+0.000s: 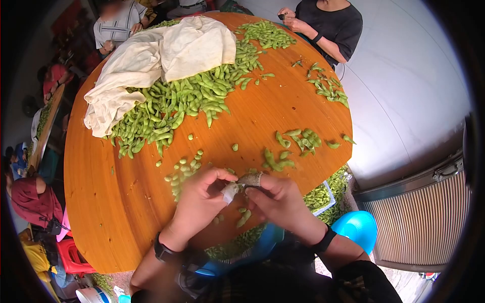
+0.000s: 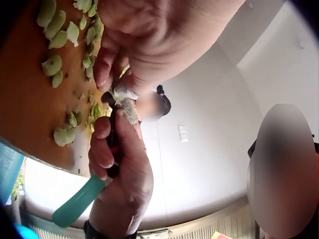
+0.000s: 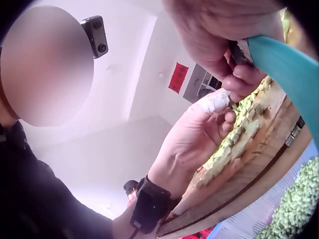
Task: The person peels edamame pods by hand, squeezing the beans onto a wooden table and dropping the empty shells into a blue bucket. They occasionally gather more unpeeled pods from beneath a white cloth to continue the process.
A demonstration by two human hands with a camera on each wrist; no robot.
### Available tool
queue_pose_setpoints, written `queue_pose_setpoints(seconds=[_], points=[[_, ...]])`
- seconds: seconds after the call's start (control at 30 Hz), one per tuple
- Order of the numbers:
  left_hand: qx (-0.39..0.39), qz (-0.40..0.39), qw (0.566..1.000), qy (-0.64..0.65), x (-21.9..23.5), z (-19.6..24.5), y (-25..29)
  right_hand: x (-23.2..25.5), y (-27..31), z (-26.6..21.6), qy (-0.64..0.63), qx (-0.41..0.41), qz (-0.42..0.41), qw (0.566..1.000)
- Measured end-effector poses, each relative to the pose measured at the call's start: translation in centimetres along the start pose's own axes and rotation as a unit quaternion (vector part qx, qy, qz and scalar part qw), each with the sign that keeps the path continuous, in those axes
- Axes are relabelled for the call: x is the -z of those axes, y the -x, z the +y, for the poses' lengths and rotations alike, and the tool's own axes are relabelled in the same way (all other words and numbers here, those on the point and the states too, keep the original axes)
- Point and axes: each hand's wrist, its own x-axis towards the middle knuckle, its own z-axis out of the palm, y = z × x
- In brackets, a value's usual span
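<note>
Over the near edge of the table, my left hand (image 1: 199, 197) and right hand (image 1: 285, 204) meet at the fingertips. White wrapping (image 3: 217, 103) covers my left thumb, and the left fingers pinch a small green bean pod (image 1: 241, 186), mostly hidden. A grey knitted finger cover (image 1: 250, 179) sits on one digit of my right hand. That hand grips a tool with a teal handle (image 2: 79, 201); its dark working end is largely hidden at the pod. Shelled green beans (image 1: 182, 174) lie beyond my left hand, and loose pods (image 1: 278, 162) beyond my right.
A large pile of pods (image 1: 197, 93), partly under a cream cloth (image 1: 197, 45), covers the far side of the round wooden table (image 1: 121, 202). Below the near edge stands a blue basin (image 1: 275, 237) holding shelled beans. A person (image 1: 331, 28) sits at far right.
</note>
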Motion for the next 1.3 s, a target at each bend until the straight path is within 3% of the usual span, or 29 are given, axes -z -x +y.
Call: queue_pose_setpoints(seconds=[0.07,0.23,0.4,0.57,0.7,0.77,0.83,0.87,0.93,1.0,1.07,1.1,1.17,1.3], points=[[0.004,0.010,1.000,-0.021,0.1,-0.3,0.2,0.0,0.1,-0.1,-0.001,-0.025,-0.007,1.000],[0.007,0.010,0.999,-0.049,0.1,-0.9,0.1,-0.1,0.2,0.1,0.041,0.042,0.002,0.998],[0.010,0.006,0.994,-0.109,-0.1,0.1,0.2,0.5,0.2,0.2,0.033,0.013,0.005,0.999],[-0.050,0.001,0.985,-0.165,-0.1,-0.4,0.2,1.9,0.2,-0.3,0.036,0.009,0.025,0.999],[-0.073,0.004,0.975,-0.207,0.5,-0.3,0.0,4.0,-0.1,-0.2,0.111,0.074,0.105,0.985],[-0.128,0.035,0.958,-0.253,0.5,-0.3,-0.2,6.0,-0.4,0.1,0.145,0.097,0.136,0.975],[-0.115,0.015,0.960,-0.253,0.4,0.2,0.0,8.7,-0.8,0.8,0.373,0.159,0.248,0.880],[-0.102,-0.004,0.962,-0.254,0.3,0.3,0.2,9.5,-1.0,1.0,0.374,0.159,0.249,0.879],[-0.128,-0.007,0.956,-0.263,0.0,0.1,0.3,10.4,-1.3,0.7,0.450,0.188,0.289,0.824],[-0.152,-0.013,0.950,-0.273,-0.1,0.1,0.2,9.3,-1.3,0.0,0.456,0.205,0.273,0.822],[-0.127,-0.003,0.960,-0.250,-0.2,0.2,0.1,8.0,-1.4,-0.2,0.520,0.205,0.145,0.816],[-0.127,-0.004,0.960,-0.250,-0.2,0.2,-0.1,7.2,-1.6,-0.4,0.519,0.204,0.146,0.817],[-0.135,0.023,0.966,-0.221,0.1,0.2,-0.3,6.1,-2.1,-0.7,0.526,0.200,0.068,0.824],[-0.149,0.059,0.958,-0.237,0.6,0.0,-0.5,7.4,-3.3,-0.1,0.549,0.192,0.099,0.807]])
